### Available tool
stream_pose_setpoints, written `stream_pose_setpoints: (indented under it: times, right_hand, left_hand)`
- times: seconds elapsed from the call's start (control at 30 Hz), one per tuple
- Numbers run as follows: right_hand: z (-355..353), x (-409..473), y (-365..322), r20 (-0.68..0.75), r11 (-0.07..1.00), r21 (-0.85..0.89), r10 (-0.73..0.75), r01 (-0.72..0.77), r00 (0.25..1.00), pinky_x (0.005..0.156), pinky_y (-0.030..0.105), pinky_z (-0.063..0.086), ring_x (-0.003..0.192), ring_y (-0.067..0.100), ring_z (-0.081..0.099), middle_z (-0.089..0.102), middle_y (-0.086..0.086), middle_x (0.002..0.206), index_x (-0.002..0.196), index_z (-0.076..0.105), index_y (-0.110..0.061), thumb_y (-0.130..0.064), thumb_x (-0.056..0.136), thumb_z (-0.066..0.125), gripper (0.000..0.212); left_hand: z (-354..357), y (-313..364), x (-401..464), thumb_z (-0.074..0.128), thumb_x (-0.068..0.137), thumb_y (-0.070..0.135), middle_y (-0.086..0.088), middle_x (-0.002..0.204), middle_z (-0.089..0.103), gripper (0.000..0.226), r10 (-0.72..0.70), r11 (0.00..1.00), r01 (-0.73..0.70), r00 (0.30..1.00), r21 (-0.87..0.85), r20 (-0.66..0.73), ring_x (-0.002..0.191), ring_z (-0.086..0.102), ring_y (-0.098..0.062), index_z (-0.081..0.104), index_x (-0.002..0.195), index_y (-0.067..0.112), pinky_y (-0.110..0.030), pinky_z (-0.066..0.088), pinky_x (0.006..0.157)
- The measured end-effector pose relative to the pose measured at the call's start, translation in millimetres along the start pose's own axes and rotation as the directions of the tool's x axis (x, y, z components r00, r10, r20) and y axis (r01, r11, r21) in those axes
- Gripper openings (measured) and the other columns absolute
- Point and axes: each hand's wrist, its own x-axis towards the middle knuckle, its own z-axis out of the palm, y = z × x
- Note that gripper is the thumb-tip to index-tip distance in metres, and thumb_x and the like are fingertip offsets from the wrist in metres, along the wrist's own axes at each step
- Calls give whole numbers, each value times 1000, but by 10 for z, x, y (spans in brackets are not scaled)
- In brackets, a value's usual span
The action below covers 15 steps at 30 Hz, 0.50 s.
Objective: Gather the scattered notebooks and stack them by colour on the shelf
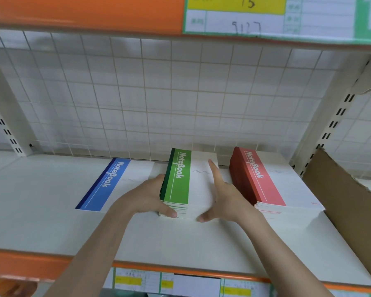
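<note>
We have the green notebook stack (178, 181) between our hands on the shelf (41, 211). Our left hand (150, 198) cups its spine side, thumb curled across the near edge; our right hand (225, 198) lies flat and spread along the other side, likely to square the pile. The blue notebook (107, 185) sits left of our left hand, the red stack (263, 181) right of our right hand, so each colour has its own place.

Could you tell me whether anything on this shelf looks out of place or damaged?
The notebook stacks look tidy. The odd item is the brown cardboard sheet leaning at the shelf's right end beside the red stack; its top edge looks torn and ragged.
</note>
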Motion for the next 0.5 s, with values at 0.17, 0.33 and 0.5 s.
stream_pose_setpoints:
  times: [0.17, 0.33, 0.5]
  right_hand:
    - [15, 5, 42, -10, 1000, 22, -4, 4, 1000, 77, 24, 44, 98, 23, 56, 56, 10, 109, 143, -24, -44, -20, 56, 91, 146]
    - [-15, -7, 44, 58, 999, 27, 21, -23, 998, 91, 25, 35, 132, 24, 38, 33, 9, 146, 140, -28, -47, -35, 57, 90, 144]
    - [-64, -48, -1, 51, 998, 65, -7, 3, 999, 114, 33, 21, 147, 16, 8, -9, 1, 160, 145, -19, -44, -61, 61, 77, 129]
  left_hand:
    - [20, -27, -7, 88, 61, 20, 15, 120, 56, 90, 8, 1000, -8, 1000, -11, 4, 110, 54, -5, 36, 134, 28, -24, 51, 81]
    - [30, -29, -24, 86, 65, 17, 26, 118, 53, 93, 21, 997, -18, 999, -73, 44, 108, 53, 4, 32, 137, 35, -17, 52, 73]
    - [-11, -9, -108, 80, 66, 50, 37, 126, 41, 93, 24, 998, -18, 996, -64, 89, 114, 44, 12, 19, 137, 48, -2, 41, 77]
